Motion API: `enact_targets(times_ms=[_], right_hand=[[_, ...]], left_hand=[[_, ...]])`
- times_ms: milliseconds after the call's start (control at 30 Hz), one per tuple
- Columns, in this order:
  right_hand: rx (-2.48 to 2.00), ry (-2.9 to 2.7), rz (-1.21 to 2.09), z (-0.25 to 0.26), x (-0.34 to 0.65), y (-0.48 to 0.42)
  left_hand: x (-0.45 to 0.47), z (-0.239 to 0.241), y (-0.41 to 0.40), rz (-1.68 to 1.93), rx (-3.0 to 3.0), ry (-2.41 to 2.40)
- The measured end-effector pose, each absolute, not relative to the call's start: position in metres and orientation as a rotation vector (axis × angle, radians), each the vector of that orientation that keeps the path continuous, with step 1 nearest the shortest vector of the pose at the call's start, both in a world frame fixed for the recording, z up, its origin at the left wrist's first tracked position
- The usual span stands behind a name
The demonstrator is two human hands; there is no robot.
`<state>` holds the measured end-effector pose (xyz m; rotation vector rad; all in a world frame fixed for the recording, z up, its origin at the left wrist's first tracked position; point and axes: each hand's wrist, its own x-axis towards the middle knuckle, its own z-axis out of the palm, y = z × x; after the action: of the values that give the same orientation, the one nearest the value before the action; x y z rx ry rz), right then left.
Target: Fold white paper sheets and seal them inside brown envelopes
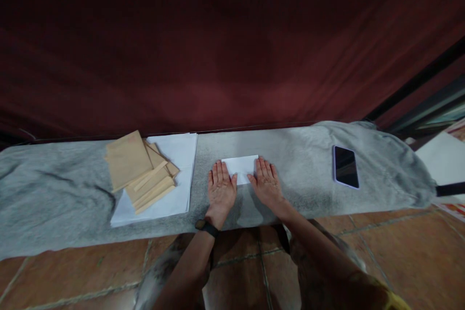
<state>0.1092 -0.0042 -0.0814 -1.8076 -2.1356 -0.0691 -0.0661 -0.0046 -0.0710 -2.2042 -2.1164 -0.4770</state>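
A: Where is the small white rectangular piece of paper being worked?

B: At the frame's centre, on the grey fabric cover. Its two ends are being pressed by the left hand and the right hand; both are being laid flat, fingers extended, with nothing being grasped.

A: Which step is being shown?

B: Judging by the pose, flattening or creasing is being performed.

A: And next?

B: Even pressure along the edges is probably being called for. The flat brown paper envelopes, left of centre, are not being touched.
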Motion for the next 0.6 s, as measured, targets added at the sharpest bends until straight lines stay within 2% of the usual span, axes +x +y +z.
enact_targets(times_ms=[133, 433, 600], right_hand=[[-1.82, -2.121, -0.067, -0.081, 0.111, -0.004], [-1.855, -2.081, -0.068, -0.079, 0.115, -0.002], [-1.829, -2.1, -0.012, -0.066, 0.108, 0.005]], left_hand=[[-0.067, -0.072, -0.006, -0.571, -2.174, -2.087], [-0.067, -0.063, -0.002, -0.501, -2.114, -2.166], [-0.061, -0.053, 0.001, -0.518, -2.251, -2.034]])
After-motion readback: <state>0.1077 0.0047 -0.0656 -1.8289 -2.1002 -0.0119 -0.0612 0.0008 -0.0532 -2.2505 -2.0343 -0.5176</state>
